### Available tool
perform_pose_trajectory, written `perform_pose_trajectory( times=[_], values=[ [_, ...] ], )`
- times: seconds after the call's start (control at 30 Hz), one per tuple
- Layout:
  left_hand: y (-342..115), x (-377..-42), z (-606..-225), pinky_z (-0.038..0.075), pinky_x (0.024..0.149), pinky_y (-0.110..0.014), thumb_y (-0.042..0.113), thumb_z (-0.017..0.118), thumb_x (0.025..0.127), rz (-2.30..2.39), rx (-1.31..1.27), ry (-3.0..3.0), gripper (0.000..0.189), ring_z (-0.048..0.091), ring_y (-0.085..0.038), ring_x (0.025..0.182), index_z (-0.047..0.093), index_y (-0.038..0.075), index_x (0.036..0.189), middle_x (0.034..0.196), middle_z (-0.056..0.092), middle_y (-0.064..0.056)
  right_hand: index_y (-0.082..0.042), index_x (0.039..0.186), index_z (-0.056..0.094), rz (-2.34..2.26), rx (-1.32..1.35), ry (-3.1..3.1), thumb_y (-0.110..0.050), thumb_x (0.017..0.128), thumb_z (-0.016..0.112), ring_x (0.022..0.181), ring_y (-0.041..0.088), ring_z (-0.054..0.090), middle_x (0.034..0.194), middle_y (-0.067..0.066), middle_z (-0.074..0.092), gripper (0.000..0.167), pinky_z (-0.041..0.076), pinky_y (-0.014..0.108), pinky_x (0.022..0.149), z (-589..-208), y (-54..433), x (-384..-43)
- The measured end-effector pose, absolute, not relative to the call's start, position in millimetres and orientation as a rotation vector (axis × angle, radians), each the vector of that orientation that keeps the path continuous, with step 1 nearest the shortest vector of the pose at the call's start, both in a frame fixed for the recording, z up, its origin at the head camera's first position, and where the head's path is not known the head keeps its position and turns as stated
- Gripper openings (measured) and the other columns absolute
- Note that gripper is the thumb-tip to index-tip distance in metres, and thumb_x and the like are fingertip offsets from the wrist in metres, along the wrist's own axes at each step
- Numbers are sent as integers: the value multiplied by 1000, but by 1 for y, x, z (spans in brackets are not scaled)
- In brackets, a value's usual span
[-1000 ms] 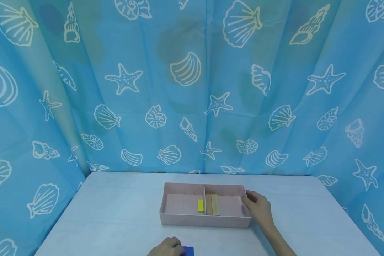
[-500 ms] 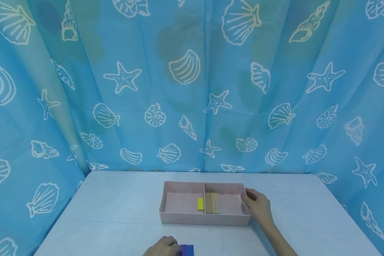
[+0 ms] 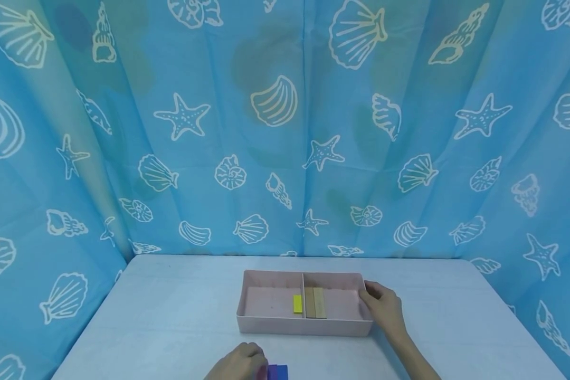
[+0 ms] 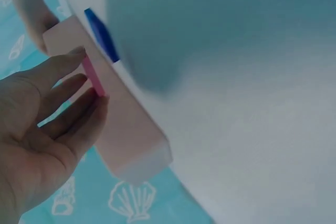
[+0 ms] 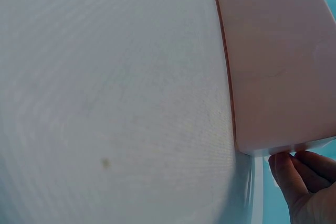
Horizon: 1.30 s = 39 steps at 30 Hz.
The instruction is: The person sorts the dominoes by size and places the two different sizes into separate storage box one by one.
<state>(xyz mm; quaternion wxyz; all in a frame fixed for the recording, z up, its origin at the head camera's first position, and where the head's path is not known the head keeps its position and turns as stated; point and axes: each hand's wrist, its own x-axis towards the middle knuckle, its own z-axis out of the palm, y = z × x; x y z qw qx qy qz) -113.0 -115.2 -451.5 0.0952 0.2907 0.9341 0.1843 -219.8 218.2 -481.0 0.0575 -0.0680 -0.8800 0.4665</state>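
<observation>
My left hand (image 3: 239, 362) is at the bottom of the head view, left of a purple block (image 3: 272, 372) and a blue block (image 3: 282, 372). In the left wrist view it pinches a thin pink block (image 4: 93, 76) between thumb and fingertips. A pale pink two-compartment box (image 3: 304, 326) stands on the table beyond. My right hand (image 3: 383, 307) grips the box's right end wall, thumb toward the inside. The right wrist view shows its fingers at that same end of the box (image 5: 283, 72).
A yellow block (image 3: 297, 304) lies in the left compartment against the divider. Two wooden strips, one tan (image 3: 310, 303) and one paler (image 3: 320, 303), lean by the divider in the right one. A shell-print blue curtain (image 3: 275, 148) hangs behind the white table (image 3: 171, 311).
The left hand has shifted a little to the left, and the pink and purple blocks show more beside it. The right hand and the box have stayed in place.
</observation>
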Motion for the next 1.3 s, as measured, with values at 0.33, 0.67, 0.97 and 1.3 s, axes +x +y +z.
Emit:
perform_pose_trajectory(
  times=[0.33,0.67,0.97,1.3],
  values=[
    [-105,-120,-418,56,77,-23,17,82,82,517,868,2827,16,55,-3,76,73,11,94,88,59,8,7,134,54,1399,-198,-2669,-21,99,53,125,44,52,134,27,56,45,46,54,101,-482,219,-220],
    [-105,-133,-388,58,83,-27,14,83,80,601,951,2956,24,66,-10,91,73,9,102,103,67,1,8,134,53,1379,-226,-2694,-21,98,53,125,46,51,134,29,55,46,46,55,101,-481,217,-223],
    [-94,-163,-386,57,84,-25,11,83,80,638,1033,3002,14,66,-12,93,74,12,90,97,69,2,7,134,54,1397,-184,-2663,-21,99,54,124,45,52,133,28,56,45,47,53,100,-481,219,-220],
    [-88,-200,-399,56,88,-28,8,82,81,721,1039,2950,14,65,-7,90,73,13,90,90,70,7,6,133,56,1395,-177,-2642,-19,99,55,122,42,55,131,26,59,42,49,52,99,-485,220,-220]
  ],
)
